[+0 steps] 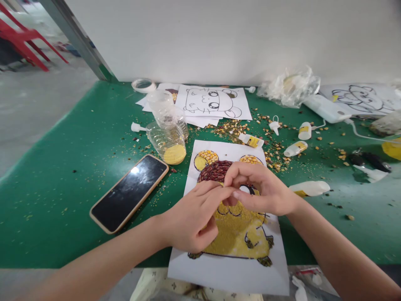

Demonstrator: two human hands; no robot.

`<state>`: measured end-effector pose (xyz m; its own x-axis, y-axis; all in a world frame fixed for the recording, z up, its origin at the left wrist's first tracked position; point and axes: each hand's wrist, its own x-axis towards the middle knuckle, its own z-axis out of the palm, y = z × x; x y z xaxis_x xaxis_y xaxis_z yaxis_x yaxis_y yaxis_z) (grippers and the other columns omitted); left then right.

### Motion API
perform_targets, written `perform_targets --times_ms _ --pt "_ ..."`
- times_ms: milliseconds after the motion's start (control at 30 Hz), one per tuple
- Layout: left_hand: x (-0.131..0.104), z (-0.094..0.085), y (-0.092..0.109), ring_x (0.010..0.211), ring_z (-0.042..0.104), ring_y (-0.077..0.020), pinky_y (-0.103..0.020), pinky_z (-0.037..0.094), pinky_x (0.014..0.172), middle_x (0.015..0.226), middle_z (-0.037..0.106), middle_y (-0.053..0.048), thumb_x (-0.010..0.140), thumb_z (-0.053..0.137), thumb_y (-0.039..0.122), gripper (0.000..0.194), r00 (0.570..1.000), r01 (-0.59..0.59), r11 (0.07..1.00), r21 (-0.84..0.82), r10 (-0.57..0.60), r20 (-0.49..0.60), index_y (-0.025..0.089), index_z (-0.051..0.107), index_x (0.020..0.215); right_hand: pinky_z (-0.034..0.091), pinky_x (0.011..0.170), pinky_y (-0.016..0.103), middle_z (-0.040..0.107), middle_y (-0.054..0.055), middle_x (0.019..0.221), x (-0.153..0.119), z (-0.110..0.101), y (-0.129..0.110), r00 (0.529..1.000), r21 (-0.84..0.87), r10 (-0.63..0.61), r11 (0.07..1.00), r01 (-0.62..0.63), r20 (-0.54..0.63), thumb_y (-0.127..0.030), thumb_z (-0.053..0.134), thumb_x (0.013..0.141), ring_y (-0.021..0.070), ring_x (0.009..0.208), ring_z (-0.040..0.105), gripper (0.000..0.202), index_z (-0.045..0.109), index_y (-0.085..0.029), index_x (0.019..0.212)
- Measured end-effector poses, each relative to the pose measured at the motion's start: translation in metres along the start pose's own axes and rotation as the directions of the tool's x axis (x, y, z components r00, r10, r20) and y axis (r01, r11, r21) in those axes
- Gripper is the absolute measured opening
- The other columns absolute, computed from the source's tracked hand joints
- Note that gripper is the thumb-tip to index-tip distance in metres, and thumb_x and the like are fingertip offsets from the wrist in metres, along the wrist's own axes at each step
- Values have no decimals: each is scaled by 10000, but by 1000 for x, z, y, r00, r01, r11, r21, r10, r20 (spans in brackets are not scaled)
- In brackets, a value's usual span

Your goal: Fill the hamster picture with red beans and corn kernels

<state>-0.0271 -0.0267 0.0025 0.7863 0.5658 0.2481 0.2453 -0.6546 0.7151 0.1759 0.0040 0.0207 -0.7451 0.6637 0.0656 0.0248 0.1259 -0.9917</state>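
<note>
Head view: holds left hand (192, 217) and right hand (263, 188) together at the fingertips, fingers bent, just over the seeded picture (228, 234); cannot tell whether anything is pinched between. Has picture directly beneath, running past the table (62, 167) edge at six o'clock. Shows phone (130, 194) at nine, with wide room beyond (bar scattered crumbs). Tighter at ten, with cup (174, 154) near the paper; crowded with seeds (233, 127) around one, bottles (310, 188) from one to three. Bounded by wall (203, 42) at twelve, behind drawings (206, 102).

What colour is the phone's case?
The phone's case is light tan, seen best in the head view.
</note>
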Motion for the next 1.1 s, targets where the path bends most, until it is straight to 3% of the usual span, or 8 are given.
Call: perform_targets --times_ms 333,600,1100 --pt "3 -3 3 919 472 -202 -372 433 847 995 525 -56 609 433 31 595 1000 24 993 -118 -25 -12 194 350 1176 481 660 266 630 44 767 -1 -4 1 999 45 24 999 -26 42 -168 461 870 129 703 598 124 500 -141 985" --pt "1 -1 0 957 466 -211 -383 440 848 1045 516 -83 623 443 47 592 999 31 999 -43 -32 -11 166 352 1196 484 624 252 615 37 739 0 -2 2 998 28 57 998 -58 27 -226 506 877 127 683 594 100 490 -153 944" --pt "2 -2 -2 942 464 -201 -378 440 867 1030 519 -69 623 438 23 632 999 51 994 -92 -52 -12 180 349 1229 470 668 255 616 43 784 1 -5 6 998 68 53 996 -56 41 -204 485 877 130 721 585 121 514 -146 979"
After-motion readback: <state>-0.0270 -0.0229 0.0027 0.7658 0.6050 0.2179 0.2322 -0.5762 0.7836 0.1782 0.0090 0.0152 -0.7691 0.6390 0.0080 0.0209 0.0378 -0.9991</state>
